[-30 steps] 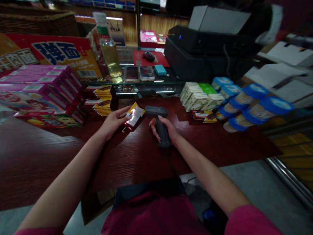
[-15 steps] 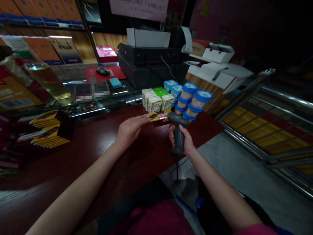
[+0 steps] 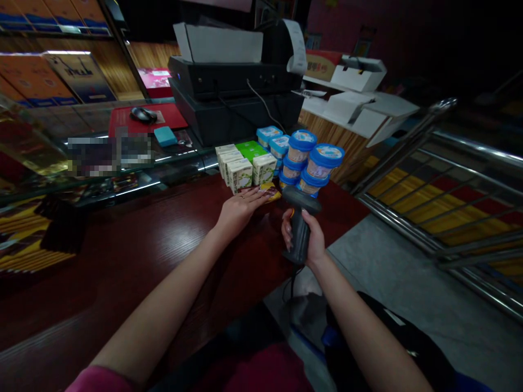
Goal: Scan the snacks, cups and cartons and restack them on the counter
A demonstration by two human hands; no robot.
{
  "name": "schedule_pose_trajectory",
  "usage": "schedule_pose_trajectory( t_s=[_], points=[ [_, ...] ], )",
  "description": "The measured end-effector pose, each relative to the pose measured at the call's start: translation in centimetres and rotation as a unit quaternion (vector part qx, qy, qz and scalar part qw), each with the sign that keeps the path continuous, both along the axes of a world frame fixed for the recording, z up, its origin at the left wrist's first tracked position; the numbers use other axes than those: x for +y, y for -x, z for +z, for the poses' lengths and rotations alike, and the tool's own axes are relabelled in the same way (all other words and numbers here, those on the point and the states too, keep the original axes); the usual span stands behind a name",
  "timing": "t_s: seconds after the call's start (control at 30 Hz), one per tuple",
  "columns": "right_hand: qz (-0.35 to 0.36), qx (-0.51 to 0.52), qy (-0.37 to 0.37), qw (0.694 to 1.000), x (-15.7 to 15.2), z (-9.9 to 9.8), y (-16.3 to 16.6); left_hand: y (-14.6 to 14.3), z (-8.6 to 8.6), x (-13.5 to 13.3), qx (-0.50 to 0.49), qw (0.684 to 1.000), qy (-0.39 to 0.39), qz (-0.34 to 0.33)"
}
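My right hand (image 3: 312, 237) is wrapped around the handle of a dark grey barcode scanner (image 3: 301, 228), its head pointing away from me. Across from it, my left hand (image 3: 241, 209) lies palm down with fingers stretched out over a yellow and brown snack packet (image 3: 270, 191). The fingers cover the packet's left part. Just behind the packet stand several small white and green drink cartons (image 3: 241, 174). To their right, blue-lidded tubs (image 3: 317, 163) are stacked behind the scanner head.
A dark red wooden counter (image 3: 180, 272) spreads under my hands. More yellow and brown packets (image 3: 36, 234) lie at left. Beyond are a glass counter, a mouse (image 3: 143, 114) on a red mat and a black cash drawer (image 3: 237, 114). A metal rail (image 3: 408, 239) runs along the right.
My left hand has moved right and now lies over the snack packet, which sits close against the cartons. The scanner stays in my right hand. The view has shifted somewhat.
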State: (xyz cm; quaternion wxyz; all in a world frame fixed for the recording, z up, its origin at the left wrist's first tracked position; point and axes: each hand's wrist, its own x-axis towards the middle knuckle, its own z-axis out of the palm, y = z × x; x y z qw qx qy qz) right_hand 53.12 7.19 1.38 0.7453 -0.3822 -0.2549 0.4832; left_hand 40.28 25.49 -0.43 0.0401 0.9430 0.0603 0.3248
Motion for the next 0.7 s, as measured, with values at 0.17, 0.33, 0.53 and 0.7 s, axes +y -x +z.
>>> schedule_pose_trajectory(
  t_s=[0.17,0.33,0.53,0.7],
  points=[
    [0.013,0.022,0.016,1.000,-0.1,0.2,0.0,-0.6,0.0,-0.3,-0.005,0.999,0.013,0.029],
    [0.014,0.015,0.018,1.000,0.0,0.0,0.1,-1.1,0.0,-0.4,-0.003,0.999,0.010,0.037],
    [0.045,0.010,0.006,0.999,-0.1,0.1,0.0,-0.4,0.2,-0.6,-0.047,0.998,0.042,0.021],
    [0.112,0.021,0.004,0.993,1.6,0.6,2.3,6.8,1.4,-0.1,-0.105,0.990,0.049,0.079]
  ],
)
